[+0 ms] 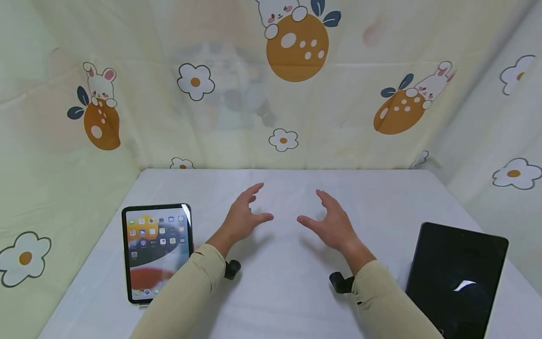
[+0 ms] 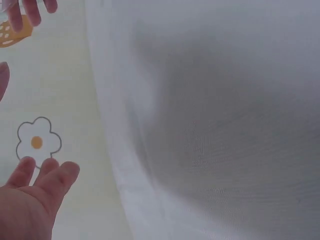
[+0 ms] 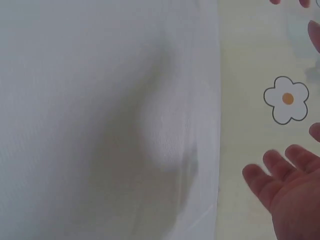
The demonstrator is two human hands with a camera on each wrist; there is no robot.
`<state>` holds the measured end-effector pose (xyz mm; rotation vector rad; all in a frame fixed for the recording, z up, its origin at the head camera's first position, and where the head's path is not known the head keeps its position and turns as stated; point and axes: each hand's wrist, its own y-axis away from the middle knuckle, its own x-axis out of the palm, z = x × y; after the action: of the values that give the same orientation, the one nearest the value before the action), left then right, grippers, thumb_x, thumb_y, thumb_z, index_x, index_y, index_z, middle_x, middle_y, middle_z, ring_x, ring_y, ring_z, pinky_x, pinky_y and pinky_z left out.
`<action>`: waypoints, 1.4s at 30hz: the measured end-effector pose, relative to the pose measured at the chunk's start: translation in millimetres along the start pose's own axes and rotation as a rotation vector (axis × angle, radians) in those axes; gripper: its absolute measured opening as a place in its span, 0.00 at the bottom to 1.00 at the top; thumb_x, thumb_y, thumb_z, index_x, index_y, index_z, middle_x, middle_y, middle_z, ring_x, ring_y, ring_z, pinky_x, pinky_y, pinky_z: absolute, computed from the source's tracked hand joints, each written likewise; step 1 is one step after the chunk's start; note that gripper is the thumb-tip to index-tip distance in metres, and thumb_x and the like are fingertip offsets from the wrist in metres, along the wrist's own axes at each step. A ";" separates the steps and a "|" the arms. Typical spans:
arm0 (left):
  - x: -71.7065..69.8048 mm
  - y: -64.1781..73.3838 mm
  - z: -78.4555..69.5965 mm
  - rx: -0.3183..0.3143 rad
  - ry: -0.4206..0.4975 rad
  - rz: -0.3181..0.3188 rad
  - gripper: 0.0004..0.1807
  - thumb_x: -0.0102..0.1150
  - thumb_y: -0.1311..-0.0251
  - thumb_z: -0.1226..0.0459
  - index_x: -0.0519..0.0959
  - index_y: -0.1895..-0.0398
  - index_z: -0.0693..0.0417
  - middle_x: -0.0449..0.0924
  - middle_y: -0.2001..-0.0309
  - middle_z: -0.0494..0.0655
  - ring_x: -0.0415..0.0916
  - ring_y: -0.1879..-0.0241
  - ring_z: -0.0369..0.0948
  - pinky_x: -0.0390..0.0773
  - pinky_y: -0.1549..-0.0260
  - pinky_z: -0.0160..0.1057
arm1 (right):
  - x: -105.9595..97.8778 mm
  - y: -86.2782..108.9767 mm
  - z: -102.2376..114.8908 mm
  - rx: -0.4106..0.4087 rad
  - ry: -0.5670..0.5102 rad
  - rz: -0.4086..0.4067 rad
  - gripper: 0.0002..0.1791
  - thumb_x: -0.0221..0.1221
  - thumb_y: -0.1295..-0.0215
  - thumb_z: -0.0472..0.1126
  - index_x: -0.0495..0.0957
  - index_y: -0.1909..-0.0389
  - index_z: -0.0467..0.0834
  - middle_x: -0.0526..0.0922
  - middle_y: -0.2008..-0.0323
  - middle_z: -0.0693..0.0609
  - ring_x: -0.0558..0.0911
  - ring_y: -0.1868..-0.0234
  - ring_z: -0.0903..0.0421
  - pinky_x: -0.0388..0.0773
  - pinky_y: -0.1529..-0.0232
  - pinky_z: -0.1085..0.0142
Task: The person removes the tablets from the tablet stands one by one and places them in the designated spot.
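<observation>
Both hands hover over the middle of the white table with nothing in them. My left hand [image 1: 243,219] has its fingers spread and its thumb pointing right. Facing it, my right hand [image 1: 332,225] mirrors that pose, thumb pointing left, with a gap between the two. A tablet [image 1: 158,254] with a lit screen of app icons lies left of the left forearm, its lower right corner covered by the sleeve. On the right, beyond the right forearm, lies a larger tablet [image 1: 459,273] with a dark screen. In the left wrist view, the left hand [image 2: 30,205] shows relaxed fingers.
A white cloth covers the table [image 1: 288,292]. Behind it and at both sides hangs a pale curtain [image 1: 237,146] printed with flowers and rabbits. Small black cameras [image 1: 232,269] sit at the wrists, and tan sleeves [image 1: 182,294] cover the forearms.
</observation>
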<state>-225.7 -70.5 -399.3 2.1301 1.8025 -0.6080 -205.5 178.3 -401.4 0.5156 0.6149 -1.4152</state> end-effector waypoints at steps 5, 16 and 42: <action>-2.7 9.9 -0.6 -0.012 0.086 0.023 0.44 0.75 0.45 0.62 0.65 0.25 0.41 0.62 0.27 0.45 0.63 0.30 0.47 0.68 0.37 0.51 | 5.8 7.5 6.1 0.009 -0.135 0.018 0.55 0.69 0.42 0.61 0.51 0.21 0.48 0.54 0.23 0.45 0.61 0.27 0.42 0.64 0.34 0.44; -8.7 35.4 4.5 -0.024 0.157 0.039 0.37 0.72 0.42 0.64 0.69 0.28 0.45 0.68 0.31 0.44 0.66 0.32 0.45 0.69 0.37 0.49 | 19.5 20.1 15.8 -0.104 -0.295 0.104 0.45 0.69 0.38 0.48 0.58 0.23 0.51 0.59 0.24 0.50 0.63 0.27 0.46 0.64 0.33 0.50; -27.3 101.7 21.3 -0.010 0.077 0.223 0.28 0.71 0.42 0.62 0.77 0.37 0.54 0.78 0.40 0.50 0.73 0.39 0.50 0.69 0.38 0.55 | 48.8 36.8 22.8 -0.179 -0.327 0.210 0.42 0.69 0.38 0.40 0.61 0.25 0.49 0.62 0.26 0.50 0.65 0.28 0.47 0.64 0.33 0.48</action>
<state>-132.3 -122.3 -409.9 2.3344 1.5701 -0.4662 -164.5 130.4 -418.2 0.1930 0.4049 -1.1989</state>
